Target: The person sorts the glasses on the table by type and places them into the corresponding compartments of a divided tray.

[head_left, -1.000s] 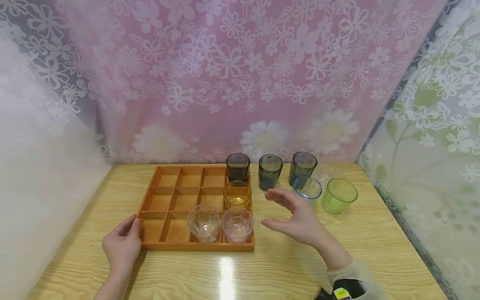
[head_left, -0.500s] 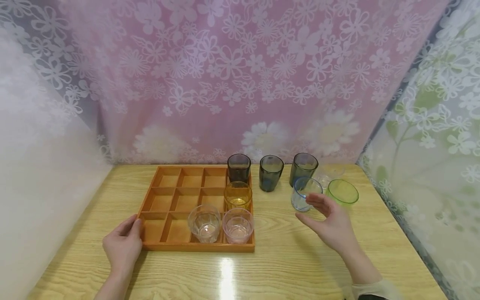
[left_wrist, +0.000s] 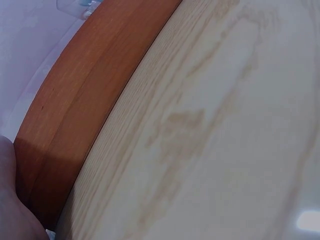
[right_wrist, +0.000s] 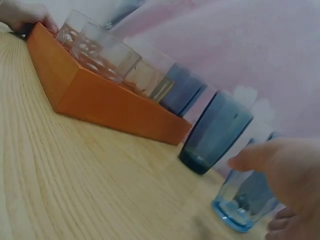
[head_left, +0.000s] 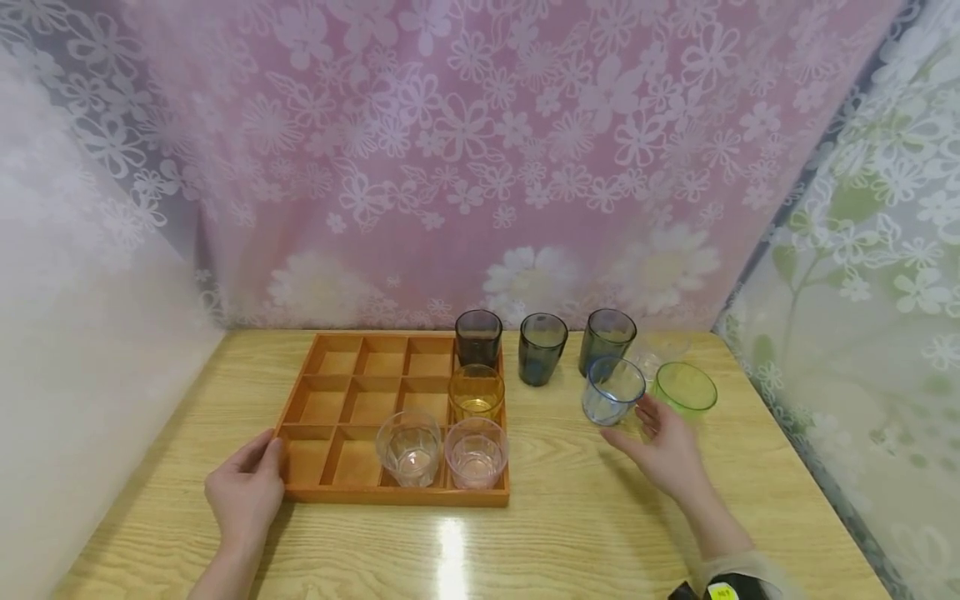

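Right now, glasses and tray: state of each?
Tray: partly filled, held by left grip
Blue-rimmed glass: upright, beside right grip
Green glass: upright
Rear clear glass: stance unclear
Left dark glass: upright
Middle dark glass: upright
Right dark glass: upright
Yellow glass: upright
Front clear glass: upright
Pink glass: upright

Yellow label (head_left: 723,592), one; small, with dark characters too tiny to make out; fixed to the black wrist device (head_left: 750,587) worn at the right sleeve (head_left: 729,565); seen at the bottom edge of the head view. Readable wording, brand, number or sign: none in any view.
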### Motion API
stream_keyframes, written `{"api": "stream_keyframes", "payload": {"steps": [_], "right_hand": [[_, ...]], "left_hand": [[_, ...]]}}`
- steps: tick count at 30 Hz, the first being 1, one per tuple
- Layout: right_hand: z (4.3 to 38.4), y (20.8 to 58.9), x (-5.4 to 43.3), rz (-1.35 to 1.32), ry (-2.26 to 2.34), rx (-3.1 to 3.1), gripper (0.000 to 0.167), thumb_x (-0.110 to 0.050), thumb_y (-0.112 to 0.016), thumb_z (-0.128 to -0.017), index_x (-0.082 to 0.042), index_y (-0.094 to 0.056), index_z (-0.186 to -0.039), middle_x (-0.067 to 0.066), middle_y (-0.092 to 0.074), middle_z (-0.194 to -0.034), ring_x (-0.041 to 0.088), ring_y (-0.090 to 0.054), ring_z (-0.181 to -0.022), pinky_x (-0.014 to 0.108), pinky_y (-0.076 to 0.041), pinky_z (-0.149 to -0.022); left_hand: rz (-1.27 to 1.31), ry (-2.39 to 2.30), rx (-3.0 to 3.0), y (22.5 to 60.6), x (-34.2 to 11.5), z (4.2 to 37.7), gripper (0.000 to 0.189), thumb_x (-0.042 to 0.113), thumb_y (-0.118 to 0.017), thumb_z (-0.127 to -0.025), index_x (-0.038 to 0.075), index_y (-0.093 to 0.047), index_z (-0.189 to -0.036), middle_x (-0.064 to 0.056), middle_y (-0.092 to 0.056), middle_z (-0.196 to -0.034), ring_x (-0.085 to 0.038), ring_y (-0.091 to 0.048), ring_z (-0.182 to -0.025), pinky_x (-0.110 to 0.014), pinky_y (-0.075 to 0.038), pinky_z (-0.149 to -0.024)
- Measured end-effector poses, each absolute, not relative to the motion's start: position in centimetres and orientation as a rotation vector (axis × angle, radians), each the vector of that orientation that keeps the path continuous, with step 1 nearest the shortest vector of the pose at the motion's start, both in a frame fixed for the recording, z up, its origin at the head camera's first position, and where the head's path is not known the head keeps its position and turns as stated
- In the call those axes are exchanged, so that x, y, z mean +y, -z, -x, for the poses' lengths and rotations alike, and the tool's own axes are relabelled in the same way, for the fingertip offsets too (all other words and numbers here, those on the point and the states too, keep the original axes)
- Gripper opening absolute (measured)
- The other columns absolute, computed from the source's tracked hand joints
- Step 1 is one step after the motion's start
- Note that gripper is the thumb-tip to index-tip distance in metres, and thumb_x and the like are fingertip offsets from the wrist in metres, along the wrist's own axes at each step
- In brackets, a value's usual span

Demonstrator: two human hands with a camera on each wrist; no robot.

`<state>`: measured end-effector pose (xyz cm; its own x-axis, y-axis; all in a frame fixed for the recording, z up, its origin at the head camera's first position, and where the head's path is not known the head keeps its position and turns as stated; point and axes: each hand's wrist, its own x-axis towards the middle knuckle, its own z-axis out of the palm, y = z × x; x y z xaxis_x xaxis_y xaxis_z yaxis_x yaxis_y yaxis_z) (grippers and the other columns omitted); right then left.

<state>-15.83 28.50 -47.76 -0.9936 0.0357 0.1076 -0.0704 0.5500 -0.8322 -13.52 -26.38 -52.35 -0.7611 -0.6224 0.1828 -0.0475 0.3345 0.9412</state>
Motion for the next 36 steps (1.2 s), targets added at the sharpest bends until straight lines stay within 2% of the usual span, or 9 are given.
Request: {"api": "stream_keyframes", "payload": {"steps": [3, 9, 17, 29, 32, 36], "right_hand": [[17.0, 48.7, 28.2, 0.012, -1.588, -2.57, 0.099, -0.024, -0.087, -0.092, 0.012, -0.026, -0.16, 0.037, -0.034, -0.16, 0.052, -0.035, -0.148, 0.056, -0.034, -0.119], [18.5, 49.5, 27.0, 0.096, -1.683, -2.437, 0.104, -0.026, -0.088, -0.091, 0.005, -0.021, -0.165, 0.03, -0.03, -0.166, 0.044, -0.029, -0.153, 0.052, -0.029, -0.124], [19.7, 50.0, 25.6, 0.185, -1.646, -2.278, 0.089, -0.024, -0.091, -0.087, 0.002, -0.039, -0.155, 0.021, -0.049, -0.152, 0.036, -0.045, -0.143, 0.049, -0.036, -0.121], [18.3, 48.6, 25.0, 0.136, -1.605, -2.267, 0.093, -0.022, -0.093, -0.085, -0.003, -0.038, -0.158, 0.016, -0.056, -0.148, 0.035, -0.053, -0.135, 0.052, -0.041, -0.116], [17.6, 47.7, 24.8, 0.076, -1.591, -2.278, 0.095, -0.017, -0.093, -0.084, -0.003, -0.036, -0.159, 0.015, -0.057, -0.147, 0.034, -0.055, -0.134, 0.048, -0.042, -0.117], [16.8, 46.1, 24.1, -0.056, -1.555, -2.307, 0.094, -0.013, -0.093, -0.084, -0.002, -0.037, -0.158, 0.015, -0.06, -0.144, 0.032, -0.058, -0.131, 0.033, -0.046, -0.113]], "left_hand": [[-0.582, 1.43, -2.084, 52.2, -26.3, 13.5, 0.025, 0.011, -0.075, -0.099, -0.003, -0.078, -0.12, -0.02, -0.075, -0.114, 0.014, -0.063, -0.082, -0.008, -0.053, -0.071], [-0.576, 1.434, -2.092, 52.1, -26.3, 13.3, 0.026, 0.011, -0.075, -0.1, -0.004, -0.077, -0.12, -0.022, -0.074, -0.116, 0.014, -0.063, -0.083, -0.008, -0.053, -0.071], [-0.558, 1.412, -2.072, 52.3, -26.5, 13.5, 0.023, 0.01, -0.076, -0.098, -0.002, -0.079, -0.118, -0.018, -0.076, -0.111, 0.013, -0.065, -0.083, -0.008, -0.054, -0.072], [-0.556, 1.417, -2.072, 52.3, -26.5, 13.4, 0.024, 0.01, -0.076, -0.099, -0.002, -0.079, -0.119, -0.021, -0.075, -0.113, 0.014, -0.064, -0.083, -0.008, -0.053, -0.072], [-0.541, 1.419, -2.071, 52.4, -26.6, 13.5, 0.024, 0.01, -0.076, -0.099, -0.003, -0.078, -0.119, -0.02, -0.075, -0.112, 0.013, -0.064, -0.083, -0.008, -0.053, -0.072], [-0.549, 1.42, -2.062, 52.5, -26.6, 13.5, 0.023, 0.009, -0.077, -0.098, -0.003, -0.079, -0.118, -0.018, -0.076, -0.11, 0.013, -0.065, -0.082, -0.008, -0.054, -0.071]]}}
